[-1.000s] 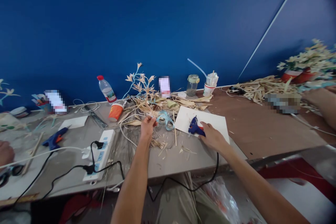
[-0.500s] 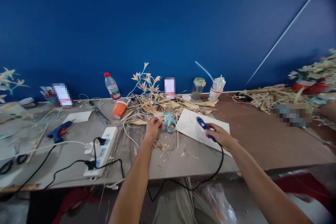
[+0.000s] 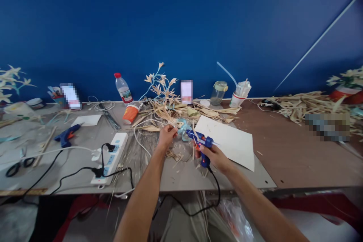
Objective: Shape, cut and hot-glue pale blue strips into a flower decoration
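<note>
My left hand (image 3: 168, 136) is closed in a pinch at the middle of the table. Whatever lies between its fingertips is too small to make out. Touching or just beside those fingers is a loop of light blue ribbon (image 3: 184, 125). My right hand (image 3: 213, 155) is wrapped round the handle of a blue hot glue gun (image 3: 204, 141), whose nozzle points left, close to the ribbon. A black cord runs down from its handle past the table edge. Behind my hands stands a branch of pale husk flowers (image 3: 162, 79) with blue-wrapped stems, above a heap of dried husks (image 3: 198, 112).
A white sheet (image 3: 235, 143) lies right of the glue gun. To the left are a power strip (image 3: 112, 159) with cords, a second glue gun (image 3: 66, 136) and scissors (image 3: 19, 166). An orange cup (image 3: 131, 114), a bottle (image 3: 123, 89) and a jar (image 3: 219, 93) stand farther back.
My right hand has moved left from above the white sheet and turned the glue gun's nozzle toward the ribbon. My left hand stays near the ribbon. A co-worker's hand has left the right edge.
</note>
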Demonstrator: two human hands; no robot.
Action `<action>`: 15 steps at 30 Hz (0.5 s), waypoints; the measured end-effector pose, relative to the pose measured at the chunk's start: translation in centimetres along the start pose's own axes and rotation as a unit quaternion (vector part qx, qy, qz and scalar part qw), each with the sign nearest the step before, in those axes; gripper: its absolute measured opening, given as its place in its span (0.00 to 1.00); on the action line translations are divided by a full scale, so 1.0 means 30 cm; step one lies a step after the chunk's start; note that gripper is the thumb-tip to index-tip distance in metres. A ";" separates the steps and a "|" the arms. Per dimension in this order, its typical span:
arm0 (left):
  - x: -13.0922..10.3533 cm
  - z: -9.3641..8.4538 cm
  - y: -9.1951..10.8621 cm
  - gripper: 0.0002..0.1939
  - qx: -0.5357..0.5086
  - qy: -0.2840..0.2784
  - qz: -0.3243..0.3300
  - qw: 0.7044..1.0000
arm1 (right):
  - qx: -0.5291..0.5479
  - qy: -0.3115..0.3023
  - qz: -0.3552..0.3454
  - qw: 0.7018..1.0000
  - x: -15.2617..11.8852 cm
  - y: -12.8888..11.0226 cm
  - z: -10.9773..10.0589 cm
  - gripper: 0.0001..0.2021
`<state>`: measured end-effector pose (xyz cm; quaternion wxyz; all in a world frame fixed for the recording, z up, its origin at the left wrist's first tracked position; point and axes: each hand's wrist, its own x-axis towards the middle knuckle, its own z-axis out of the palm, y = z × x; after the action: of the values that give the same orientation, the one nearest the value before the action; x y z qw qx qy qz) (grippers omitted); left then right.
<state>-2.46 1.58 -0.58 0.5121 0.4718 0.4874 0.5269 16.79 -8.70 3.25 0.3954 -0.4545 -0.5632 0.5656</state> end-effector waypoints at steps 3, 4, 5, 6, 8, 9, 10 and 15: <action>-0.003 0.000 0.002 0.11 -0.003 0.005 0.000 1.000 | 0.040 0.011 0.008 0.999 0.023 0.017 0.027 0.23; -0.004 0.001 0.003 0.12 -0.005 0.005 0.001 1.000 | 0.043 0.016 0.007 0.999 0.028 0.019 0.032 0.23; -0.005 0.002 0.004 0.12 -0.007 0.005 0.002 1.000 | 0.040 0.020 0.002 0.999 0.032 0.021 0.036 0.23; -0.006 0.002 0.005 0.12 -0.009 0.005 0.002 1.000 | 0.033 0.024 -0.002 0.999 0.036 0.022 0.040 0.22; -0.007 0.002 0.006 0.12 -0.014 0.001 0.003 1.000 | 0.008 0.031 -0.005 0.999 0.043 0.025 0.046 0.21; -0.007 0.002 0.006 0.12 -0.015 -0.002 0.003 1.000 | -0.005 0.037 -0.004 0.999 0.048 0.027 0.048 0.21; -0.007 0.001 0.006 0.12 -0.015 -0.007 0.002 1.000 | -0.018 0.044 -0.003 0.999 0.052 0.030 0.050 0.20; -0.011 -0.003 0.008 0.13 -0.004 -0.022 0.002 1.000 | -0.088 0.089 -0.033 0.992 0.072 0.051 0.046 0.20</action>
<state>-2.55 1.25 -0.35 0.5234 0.4819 0.4728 0.5199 14.97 -7.10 1.52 0.4211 -0.5175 -0.5880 0.4574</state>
